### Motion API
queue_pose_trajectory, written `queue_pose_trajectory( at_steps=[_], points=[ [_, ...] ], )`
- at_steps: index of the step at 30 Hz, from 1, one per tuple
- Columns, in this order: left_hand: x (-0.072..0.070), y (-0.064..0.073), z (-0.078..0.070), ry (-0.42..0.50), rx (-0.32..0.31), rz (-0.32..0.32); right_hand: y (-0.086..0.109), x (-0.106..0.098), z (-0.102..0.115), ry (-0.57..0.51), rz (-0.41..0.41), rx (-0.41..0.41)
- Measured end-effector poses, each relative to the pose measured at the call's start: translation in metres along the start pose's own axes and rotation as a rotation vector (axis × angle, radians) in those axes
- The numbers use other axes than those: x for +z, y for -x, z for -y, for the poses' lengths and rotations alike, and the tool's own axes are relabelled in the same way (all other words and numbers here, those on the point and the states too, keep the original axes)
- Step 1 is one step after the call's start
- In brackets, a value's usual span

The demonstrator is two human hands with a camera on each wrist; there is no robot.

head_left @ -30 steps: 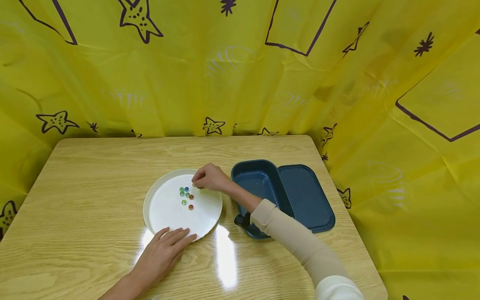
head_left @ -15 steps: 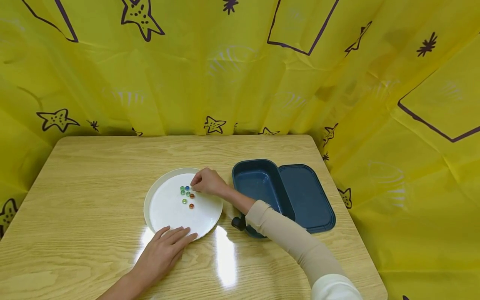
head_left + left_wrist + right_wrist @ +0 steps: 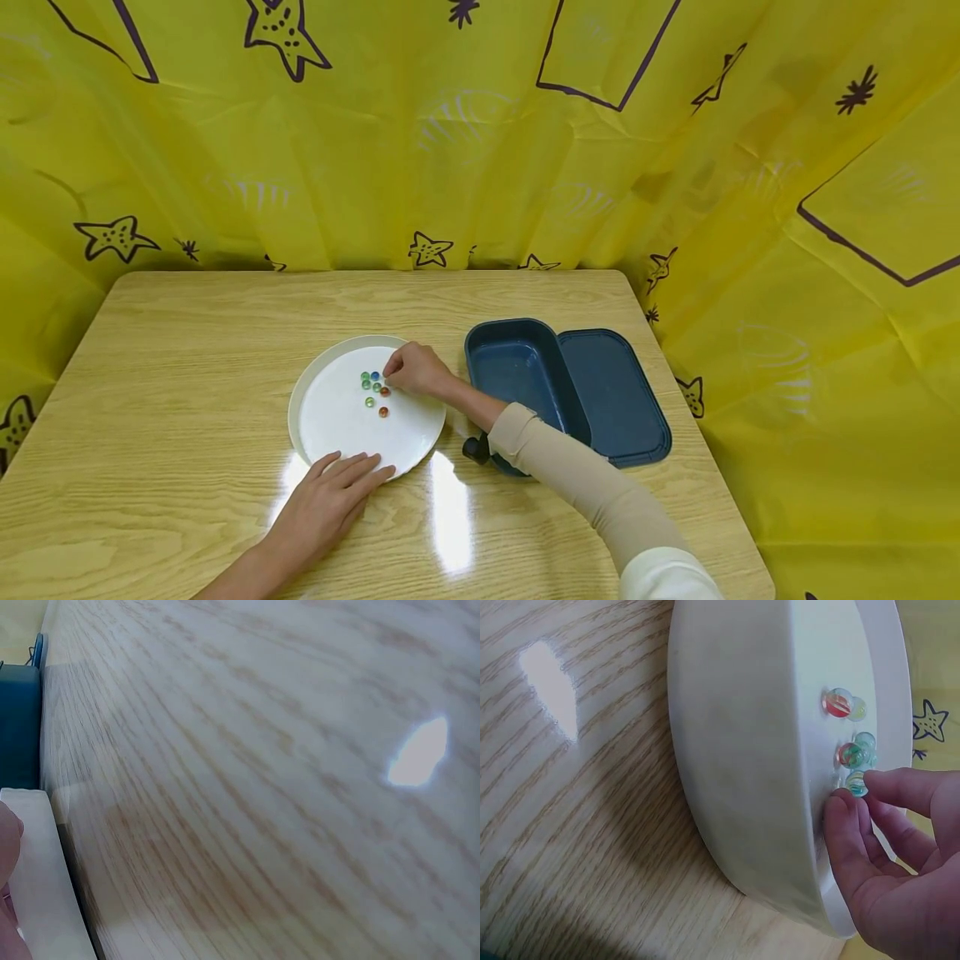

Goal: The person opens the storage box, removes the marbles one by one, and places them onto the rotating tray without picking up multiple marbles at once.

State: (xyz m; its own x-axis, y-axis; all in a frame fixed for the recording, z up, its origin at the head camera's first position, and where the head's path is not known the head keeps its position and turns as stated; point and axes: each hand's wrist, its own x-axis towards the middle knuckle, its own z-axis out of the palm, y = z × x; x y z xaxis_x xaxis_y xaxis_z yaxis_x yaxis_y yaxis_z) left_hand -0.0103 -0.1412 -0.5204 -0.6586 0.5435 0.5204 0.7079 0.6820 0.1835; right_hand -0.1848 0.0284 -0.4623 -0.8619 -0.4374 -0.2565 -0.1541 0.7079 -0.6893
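Note:
A round white plate with a raised rim stands on the table, bearing several glass marbles: green ones, a blue one and orange-red ones. Over its far right part, my right hand has thumb and index fingertip at a clear marble with green stripes, pinching it low beside the others. My left hand lies with spread, nearly straight fingers on the near rim. In the left wrist view only part of its fingers shows, against the white plate wall.
Right of the plate stands a dark blue rectangular box, partly behind my right forearm. Its flat dark blue lid lies beside it. A small black object shows near the wrist. Yellow patterned curtain hangs behind the table.
My right hand has come down slightly toward the marbles, its fingertips now beside the group at a clear marble. The left hand stays on the rim.

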Motion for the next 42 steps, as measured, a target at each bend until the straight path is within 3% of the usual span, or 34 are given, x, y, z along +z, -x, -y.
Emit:
queue_pose_trajectory(
  at_steps=[21,33,42],
  points=[
    [0.001,0.001,0.0,0.006,-0.01,0.026,-0.002,0.004,-0.003,0.036,-0.023,-0.016],
    [0.001,0.001,-0.001,-0.002,-0.012,0.023,0.015,-0.037,0.004,0.001,-0.026,-0.095],
    [0.001,0.001,-0.001,0.007,-0.017,0.02,0.039,-0.069,-0.009,0.032,-0.035,-0.11]
  ],
)
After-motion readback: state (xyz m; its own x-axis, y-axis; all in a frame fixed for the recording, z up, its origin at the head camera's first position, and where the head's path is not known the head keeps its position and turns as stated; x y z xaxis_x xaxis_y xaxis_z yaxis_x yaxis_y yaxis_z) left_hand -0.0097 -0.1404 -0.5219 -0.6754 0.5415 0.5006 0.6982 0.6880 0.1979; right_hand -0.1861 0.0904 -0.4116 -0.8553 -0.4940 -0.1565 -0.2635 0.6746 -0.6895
